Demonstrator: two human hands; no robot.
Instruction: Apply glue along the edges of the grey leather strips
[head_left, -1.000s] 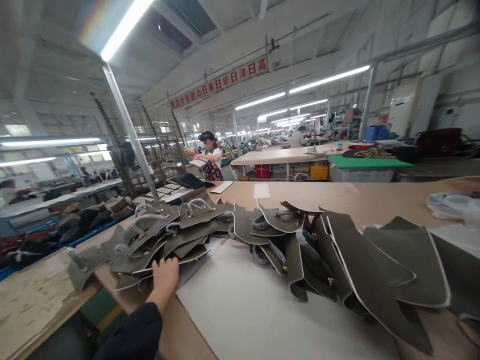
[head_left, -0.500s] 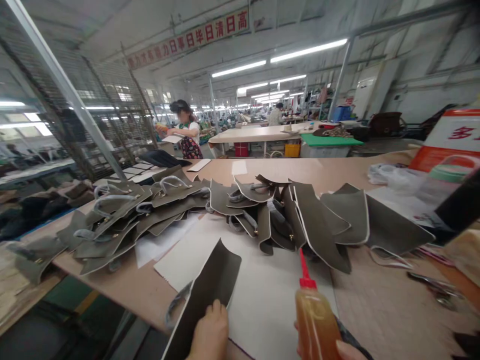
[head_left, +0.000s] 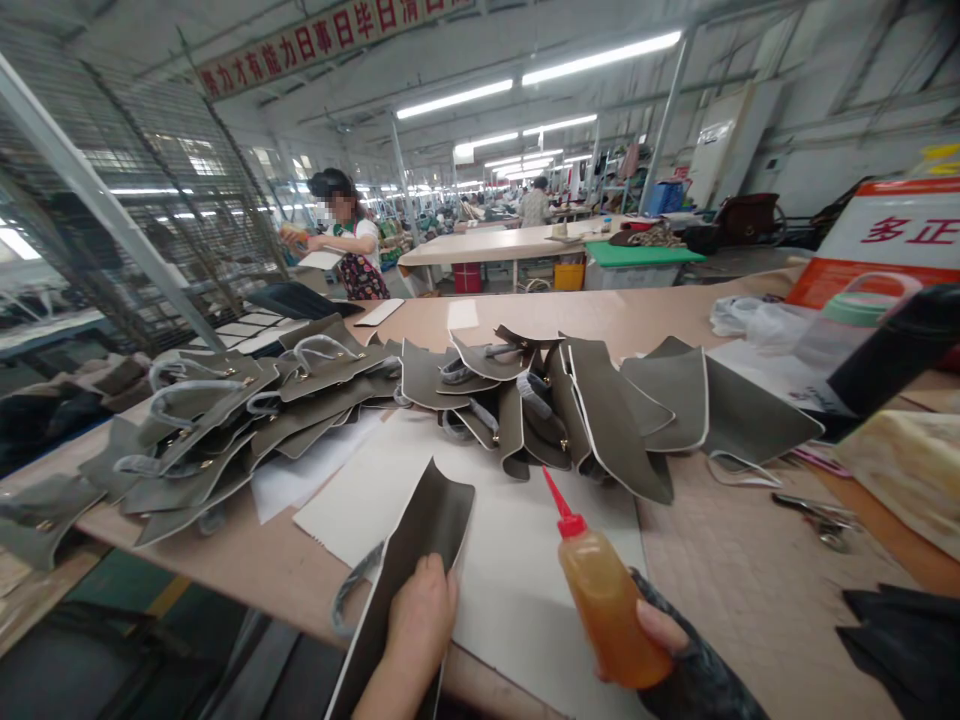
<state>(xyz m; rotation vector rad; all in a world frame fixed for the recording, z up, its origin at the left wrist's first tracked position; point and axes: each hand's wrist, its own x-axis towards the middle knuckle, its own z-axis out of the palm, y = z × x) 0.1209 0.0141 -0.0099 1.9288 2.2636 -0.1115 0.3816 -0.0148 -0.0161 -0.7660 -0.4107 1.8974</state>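
Observation:
My left hand [head_left: 421, 607] is closed on a dark olive bag panel [head_left: 429, 522], its curled fingers against the inner face. The panel stands tilted at the near table edge, with pale edging and a plastic-wrapped handle [head_left: 355, 588] on its left side. My right hand [head_left: 661, 632] is wrapped round a squeeze bottle [head_left: 609, 600] of amber liquid. The bottle leans left, and its red nozzle [head_left: 556, 492] points up and away over a pale sheet [head_left: 517, 590]. The nozzle tip is apart from the held panel. Part of my right hand is hidden behind the bottle.
More olive bag panels [head_left: 315, 410] with wrapped handles lie piled across the table. At right are metal clippers [head_left: 817, 515], black cloth [head_left: 900, 640], a black cylinder [head_left: 892, 360] and a green-lidded container [head_left: 855, 315]. Beyond the table a person [head_left: 349, 240] holds a pale board.
The bottle in my right hand has swung left and now leans more. My left hand keeps hold of the panel, which has barely moved. The camera view has shifted slightly right and down.

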